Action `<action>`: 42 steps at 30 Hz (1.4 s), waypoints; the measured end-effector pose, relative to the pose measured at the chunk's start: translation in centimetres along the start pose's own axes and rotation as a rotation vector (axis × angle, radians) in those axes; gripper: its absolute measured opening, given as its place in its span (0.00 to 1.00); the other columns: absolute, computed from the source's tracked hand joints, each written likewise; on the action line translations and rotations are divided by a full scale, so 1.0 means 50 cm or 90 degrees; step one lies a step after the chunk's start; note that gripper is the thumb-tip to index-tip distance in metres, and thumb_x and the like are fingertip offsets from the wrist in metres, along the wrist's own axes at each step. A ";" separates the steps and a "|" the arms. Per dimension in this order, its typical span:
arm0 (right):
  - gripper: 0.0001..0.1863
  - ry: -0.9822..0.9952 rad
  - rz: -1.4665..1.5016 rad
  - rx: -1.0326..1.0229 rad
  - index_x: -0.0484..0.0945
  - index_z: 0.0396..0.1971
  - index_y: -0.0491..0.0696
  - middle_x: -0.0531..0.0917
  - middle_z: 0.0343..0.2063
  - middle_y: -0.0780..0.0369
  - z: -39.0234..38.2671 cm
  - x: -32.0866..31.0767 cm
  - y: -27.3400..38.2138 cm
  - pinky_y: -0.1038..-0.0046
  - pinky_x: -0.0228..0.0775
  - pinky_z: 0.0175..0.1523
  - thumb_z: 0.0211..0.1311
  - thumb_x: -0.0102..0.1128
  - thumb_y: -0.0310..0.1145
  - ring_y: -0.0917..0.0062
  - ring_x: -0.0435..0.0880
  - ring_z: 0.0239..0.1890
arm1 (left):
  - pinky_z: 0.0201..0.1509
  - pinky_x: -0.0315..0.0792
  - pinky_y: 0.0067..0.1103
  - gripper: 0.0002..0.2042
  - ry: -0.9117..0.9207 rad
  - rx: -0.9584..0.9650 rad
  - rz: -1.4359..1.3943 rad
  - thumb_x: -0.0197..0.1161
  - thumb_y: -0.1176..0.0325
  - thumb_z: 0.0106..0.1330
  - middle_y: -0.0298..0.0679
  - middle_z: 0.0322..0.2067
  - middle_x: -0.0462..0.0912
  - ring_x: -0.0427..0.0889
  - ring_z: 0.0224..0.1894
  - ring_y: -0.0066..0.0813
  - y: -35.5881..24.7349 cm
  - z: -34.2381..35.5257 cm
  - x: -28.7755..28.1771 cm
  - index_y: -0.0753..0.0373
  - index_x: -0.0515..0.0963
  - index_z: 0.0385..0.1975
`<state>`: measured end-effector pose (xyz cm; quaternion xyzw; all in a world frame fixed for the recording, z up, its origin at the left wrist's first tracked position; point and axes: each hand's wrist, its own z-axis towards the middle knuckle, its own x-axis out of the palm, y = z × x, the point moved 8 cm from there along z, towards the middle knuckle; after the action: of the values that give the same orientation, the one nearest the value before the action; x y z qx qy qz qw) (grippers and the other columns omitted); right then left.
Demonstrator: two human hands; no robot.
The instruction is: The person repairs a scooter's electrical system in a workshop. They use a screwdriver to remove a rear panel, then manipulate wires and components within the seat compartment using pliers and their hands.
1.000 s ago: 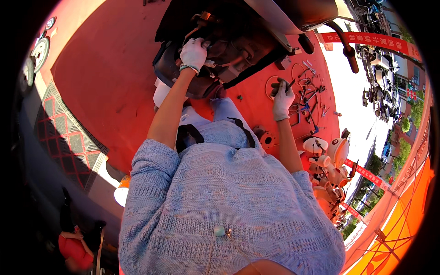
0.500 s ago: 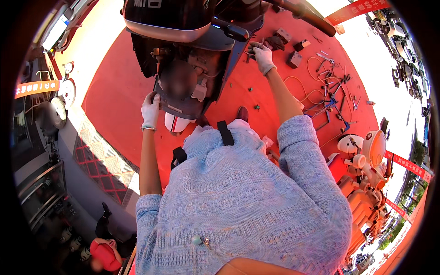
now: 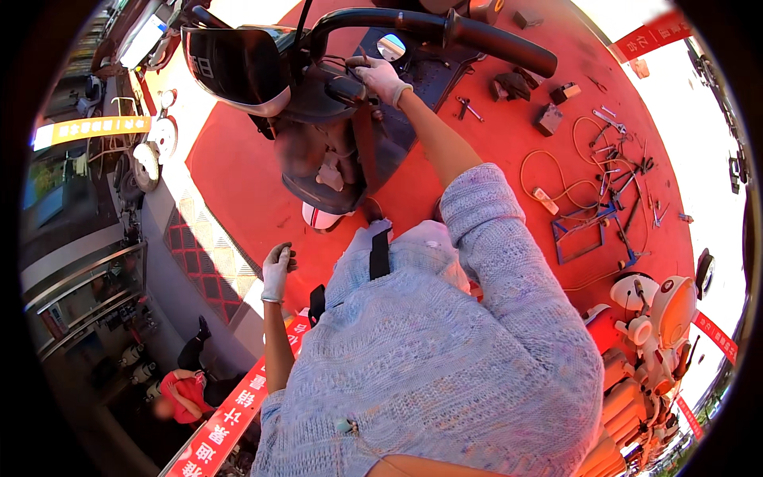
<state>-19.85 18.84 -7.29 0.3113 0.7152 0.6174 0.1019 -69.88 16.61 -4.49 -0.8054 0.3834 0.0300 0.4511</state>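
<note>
An electric scooter (image 3: pixel 238 67) with a glossy black front panel and silver trim stands before me. Below its handlebar (image 3: pixel 501 49) the body is opened up, with dark inner parts in view, some of them blurred. My right hand (image 3: pixel 383 81), in a pale glove, reaches in beside the handlebar. Its fingers are pinched together near a thin dark strand; what they hold is too small to tell. Lower down, clear of the scooter, my left hand (image 3: pixel 276 272) hangs in the air, gloved too. Its fingers are loosely curled and apart, with nothing visible in them.
Hand tools (image 3: pixel 628 171) and an orange cord (image 3: pixel 560 191) lie on the red mat to the right, near dark blocks (image 3: pixel 548 119) and a blue metal frame (image 3: pixel 584 238). Orange-and-white scooters (image 3: pixel 656 326) stand at the lower right. A person in red (image 3: pixel 184 396) sits at lower left.
My left hand has left the scooter's lower edge and dropped toward me. My right hand has moved from beside the scooter to under the handlebar. The view has shifted, showing more handlebar.
</note>
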 end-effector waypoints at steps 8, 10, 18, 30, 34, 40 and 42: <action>0.17 0.070 -0.174 -0.079 0.79 0.45 0.46 0.83 0.40 0.60 0.052 0.008 0.034 0.75 0.71 0.50 0.58 0.45 0.27 0.74 0.81 0.41 | 0.32 0.75 0.18 0.13 -0.035 -0.108 -0.066 0.54 0.65 0.68 0.37 0.32 0.79 0.77 0.27 0.20 0.095 -0.136 0.011 0.66 0.74 0.47; 0.17 0.176 -0.295 -0.211 0.79 0.45 0.50 0.83 0.41 0.61 0.054 0.031 0.038 0.71 0.73 0.46 0.58 0.46 0.31 0.69 0.82 0.39 | 0.32 0.75 0.18 0.13 -0.037 -0.121 -0.067 0.54 0.65 0.68 0.37 0.32 0.79 0.77 0.27 0.20 0.102 -0.146 0.018 0.66 0.74 0.47; 0.13 0.270 -0.098 -0.073 0.76 0.42 0.42 0.80 0.31 0.66 -0.042 -0.041 0.030 0.80 0.66 0.36 0.69 0.46 0.34 0.83 0.74 0.31 | 0.33 0.75 0.17 0.14 -0.052 -0.093 -0.116 0.54 0.65 0.68 0.37 0.33 0.79 0.77 0.28 0.19 0.071 -0.153 0.065 0.67 0.74 0.48; 0.11 0.266 -0.012 -0.094 0.70 0.44 0.38 0.65 0.25 0.70 -0.320 0.065 0.246 0.85 0.49 0.26 0.69 0.44 0.28 0.90 0.55 0.22 | 0.38 0.73 0.15 0.15 0.195 0.170 -0.229 0.51 0.63 0.70 0.32 0.34 0.77 0.74 0.33 0.15 -0.287 -0.003 0.219 0.65 0.74 0.49; 0.15 0.071 0.245 0.132 0.67 0.51 0.37 0.68 0.27 0.69 -0.382 0.091 0.183 0.86 0.51 0.27 0.68 0.43 0.28 0.88 0.56 0.22 | 0.36 0.72 0.14 0.13 0.220 0.238 -0.218 0.52 0.66 0.69 0.32 0.32 0.77 0.74 0.31 0.15 -0.335 0.059 0.229 0.66 0.75 0.47; 0.18 -0.070 0.104 0.085 0.65 0.56 0.38 0.65 0.26 0.72 -0.426 0.166 0.195 0.89 0.43 0.23 0.70 0.40 0.30 0.90 0.51 0.18 | 0.37 0.73 0.18 0.13 0.102 0.300 -0.132 0.54 0.67 0.66 0.36 0.29 0.79 0.78 0.31 0.20 -0.301 0.157 0.166 0.65 0.76 0.45; 0.18 -0.107 0.103 0.072 0.65 0.56 0.38 0.62 0.25 0.72 -0.424 0.185 0.188 0.89 0.43 0.23 0.70 0.41 0.27 0.90 0.51 0.19 | 0.42 0.73 0.25 0.13 0.027 0.341 -0.043 0.54 0.65 0.64 0.41 0.33 0.80 0.81 0.35 0.31 -0.310 0.170 0.131 0.60 0.77 0.45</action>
<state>-35.35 7.18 8.40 0.4236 0.7103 0.5542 0.0939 -52.75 23.76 -1.18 -0.6704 0.3598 -0.1047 0.6404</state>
